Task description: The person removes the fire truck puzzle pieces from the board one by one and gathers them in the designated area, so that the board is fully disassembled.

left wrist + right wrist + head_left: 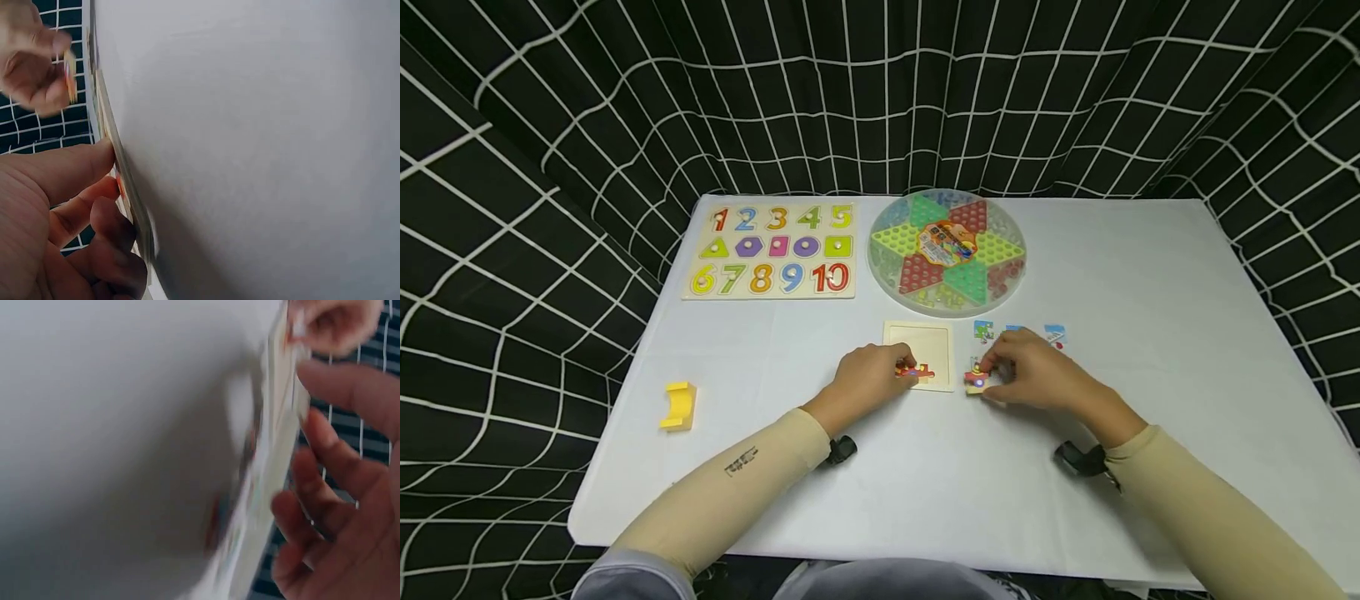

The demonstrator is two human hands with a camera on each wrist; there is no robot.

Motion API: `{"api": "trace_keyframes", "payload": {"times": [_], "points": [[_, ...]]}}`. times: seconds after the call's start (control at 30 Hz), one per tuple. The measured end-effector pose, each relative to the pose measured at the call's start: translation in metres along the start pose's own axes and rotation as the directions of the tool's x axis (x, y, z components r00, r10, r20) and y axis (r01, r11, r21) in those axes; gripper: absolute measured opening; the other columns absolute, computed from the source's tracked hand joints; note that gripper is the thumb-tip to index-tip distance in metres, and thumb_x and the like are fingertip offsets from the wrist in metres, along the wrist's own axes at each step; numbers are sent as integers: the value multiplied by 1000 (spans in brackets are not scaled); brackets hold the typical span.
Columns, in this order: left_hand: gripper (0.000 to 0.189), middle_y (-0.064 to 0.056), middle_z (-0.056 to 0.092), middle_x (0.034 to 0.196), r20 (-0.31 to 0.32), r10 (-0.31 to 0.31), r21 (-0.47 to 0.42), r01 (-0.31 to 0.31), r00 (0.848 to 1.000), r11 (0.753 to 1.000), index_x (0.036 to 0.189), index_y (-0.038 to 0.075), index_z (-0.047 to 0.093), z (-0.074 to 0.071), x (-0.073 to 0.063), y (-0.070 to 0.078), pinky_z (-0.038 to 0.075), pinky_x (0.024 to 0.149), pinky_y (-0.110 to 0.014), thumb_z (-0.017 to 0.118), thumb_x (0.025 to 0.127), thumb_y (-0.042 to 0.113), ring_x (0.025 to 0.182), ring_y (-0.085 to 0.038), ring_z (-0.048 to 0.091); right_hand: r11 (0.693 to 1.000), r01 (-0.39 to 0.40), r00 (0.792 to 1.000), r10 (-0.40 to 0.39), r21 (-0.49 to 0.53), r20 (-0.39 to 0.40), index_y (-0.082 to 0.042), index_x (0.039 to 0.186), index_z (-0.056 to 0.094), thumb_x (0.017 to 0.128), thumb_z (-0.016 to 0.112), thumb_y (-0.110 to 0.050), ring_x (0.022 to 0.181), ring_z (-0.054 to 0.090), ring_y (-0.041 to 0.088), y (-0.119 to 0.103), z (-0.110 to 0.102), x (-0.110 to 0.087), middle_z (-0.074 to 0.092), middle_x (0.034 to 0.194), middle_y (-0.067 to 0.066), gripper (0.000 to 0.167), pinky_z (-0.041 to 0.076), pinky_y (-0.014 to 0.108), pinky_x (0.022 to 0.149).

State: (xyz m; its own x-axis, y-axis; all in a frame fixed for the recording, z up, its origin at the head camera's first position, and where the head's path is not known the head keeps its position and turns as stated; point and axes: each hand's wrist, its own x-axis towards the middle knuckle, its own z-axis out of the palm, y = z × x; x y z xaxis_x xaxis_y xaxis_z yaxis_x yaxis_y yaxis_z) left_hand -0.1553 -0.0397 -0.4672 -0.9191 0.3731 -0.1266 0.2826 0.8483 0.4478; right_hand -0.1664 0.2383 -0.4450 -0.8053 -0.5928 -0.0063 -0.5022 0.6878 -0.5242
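Note:
A square wooden puzzle tray lies on the white table, with red picture puzzle pieces in its lower part. Over its lower left corner, my left hand has thumb and curled fingers around one of these pieces, partly hiding it. Just right of the tray, my right hand pinches a puzzle piece between thumb and fingers. The left wrist view shows that piece edge-on and raised. Beyond the right hand lie loose puzzle pieces, some partly covered by its fingers.
At the back left is a number and shape board. A round Chinese checkers box lies right behind the tray. A yellow curved block stands at the left. Black grid-patterned curtain surrounds the table.

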Motion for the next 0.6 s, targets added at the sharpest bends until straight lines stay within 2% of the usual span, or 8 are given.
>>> {"api": "trace_keyframes", "payload": {"times": [0.17, 0.3, 0.47, 0.6], "points": [[23, 7, 71, 101, 2, 8, 2, -8, 1000, 1000, 107, 22, 69, 0, -1, 1, 48, 66, -36, 72, 89, 36, 82, -20, 65, 994, -107, 990, 105, 9, 97, -20, 89, 67, 67, 90, -20, 83, 47, 17, 30, -26, -40, 57, 82, -5, 32, 38, 34, 74], [21, 7, 71, 96, 6, -4, 5, 4, 1000, 1000, 105, 23, 68, -1, -3, -1, 47, 65, -35, 72, 89, 36, 79, -18, 64, 984, -178, 977, 175, 20, 125, -21, 90, 67, 68, 90, -23, 83, 44, 16, 49, -37, -64, 54, 82, -5, 32, 38, 33, 72], [19, 6, 70, 91, 0, 9, -9, -9, 1000, 1000, 103, 24, 67, -2, -2, 0, 46, 65, -34, 71, 89, 36, 77, -16, 62, 980, -197, 975, 197, -11, 100, -26, 87, 68, 63, 93, -27, 89, 44, 17, 62, -43, -81, 57, 84, -9, 34, 29, 41, 78], [19, 7, 69, 91, 4, 16, -16, -15, 1000, 1000, 102, 24, 67, 0, -1, 2, 46, 65, -34, 71, 89, 37, 76, -15, 61, 974, -206, 973, 214, -93, 86, -31, 83, 67, 61, 93, -27, 97, 43, 18, 68, -43, -86, 59, 88, -13, 34, 24, 46, 79]]}}
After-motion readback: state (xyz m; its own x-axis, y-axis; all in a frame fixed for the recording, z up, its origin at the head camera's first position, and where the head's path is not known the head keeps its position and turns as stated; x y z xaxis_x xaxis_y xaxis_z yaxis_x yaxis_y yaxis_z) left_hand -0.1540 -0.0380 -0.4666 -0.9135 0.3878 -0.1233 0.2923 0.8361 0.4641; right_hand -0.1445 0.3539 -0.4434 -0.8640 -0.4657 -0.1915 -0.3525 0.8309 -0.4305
